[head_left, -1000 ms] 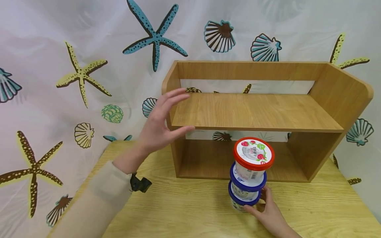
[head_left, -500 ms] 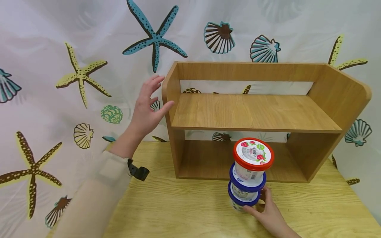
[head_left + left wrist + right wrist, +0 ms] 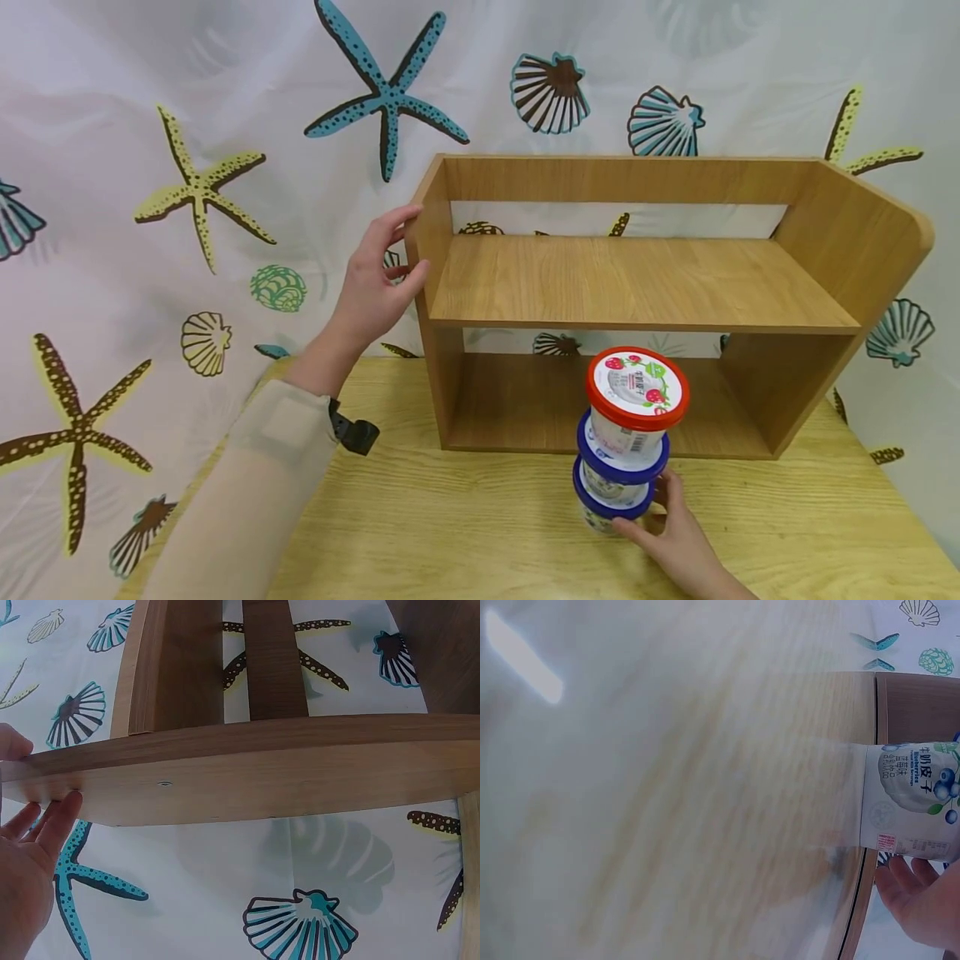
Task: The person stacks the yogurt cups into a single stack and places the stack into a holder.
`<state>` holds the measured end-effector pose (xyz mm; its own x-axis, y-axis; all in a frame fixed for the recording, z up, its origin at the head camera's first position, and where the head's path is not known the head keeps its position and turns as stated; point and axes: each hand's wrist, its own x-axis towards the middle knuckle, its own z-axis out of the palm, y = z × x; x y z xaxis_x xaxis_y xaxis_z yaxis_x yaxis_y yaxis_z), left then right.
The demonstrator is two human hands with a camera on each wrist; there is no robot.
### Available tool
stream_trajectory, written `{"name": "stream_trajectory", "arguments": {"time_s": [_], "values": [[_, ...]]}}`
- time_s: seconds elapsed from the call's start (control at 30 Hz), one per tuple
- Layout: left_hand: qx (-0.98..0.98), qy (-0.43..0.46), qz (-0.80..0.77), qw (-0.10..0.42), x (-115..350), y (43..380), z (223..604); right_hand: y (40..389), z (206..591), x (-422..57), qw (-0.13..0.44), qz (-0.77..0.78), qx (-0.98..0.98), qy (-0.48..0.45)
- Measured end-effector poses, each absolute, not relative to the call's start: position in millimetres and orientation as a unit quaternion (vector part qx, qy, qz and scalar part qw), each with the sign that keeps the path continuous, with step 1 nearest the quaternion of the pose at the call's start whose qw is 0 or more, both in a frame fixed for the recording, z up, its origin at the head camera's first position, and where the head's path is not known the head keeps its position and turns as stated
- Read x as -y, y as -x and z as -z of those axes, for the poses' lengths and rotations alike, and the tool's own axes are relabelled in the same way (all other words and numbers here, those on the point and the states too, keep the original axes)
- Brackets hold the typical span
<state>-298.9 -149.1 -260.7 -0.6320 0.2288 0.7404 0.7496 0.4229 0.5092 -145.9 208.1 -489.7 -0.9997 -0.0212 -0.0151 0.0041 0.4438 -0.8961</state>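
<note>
In the head view my left hand grips the front edge of the left side panel of a two-tier wooden shelf. The left wrist view shows the thumb and fingertips on opposite sides of the board. My right hand holds the lowest of three stacked tubs from the right. That lowest tub and the middle tub have blue lids. On top sits a tub with a red lid showing strawberries. Blueberries are printed on the held tub in the right wrist view.
The tub stack stands on a wood-grain table, in front of the shelf's lower compartment. Behind hangs a white curtain printed with starfish and shells. A small black camera is strapped to my left wrist.
My left hand has moved left and back from in front of the shelf, then closed onto the left side panel's edge. The right hand and the stack have stayed put.
</note>
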Motion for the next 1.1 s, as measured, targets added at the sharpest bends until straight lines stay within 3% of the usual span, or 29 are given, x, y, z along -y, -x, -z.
{"name": "stream_trajectory", "arguments": {"time_s": [0.3,0.5,0.7,1.1], "values": [[0.795,0.293,0.446,0.289,146,298,261,148,489,-207,0.021,0.533,-0.846,0.001],[0.792,0.29,0.459,0.279,138,279,248,149,487,-199,0.033,0.557,-0.83,-0.023],[0.793,0.286,0.452,0.292,144,299,263,149,493,-191,0.013,0.586,-0.81,-0.029],[0.794,0.275,0.437,0.321,141,299,265,150,498,-188,-0.008,0.606,-0.796,-0.016]]}}
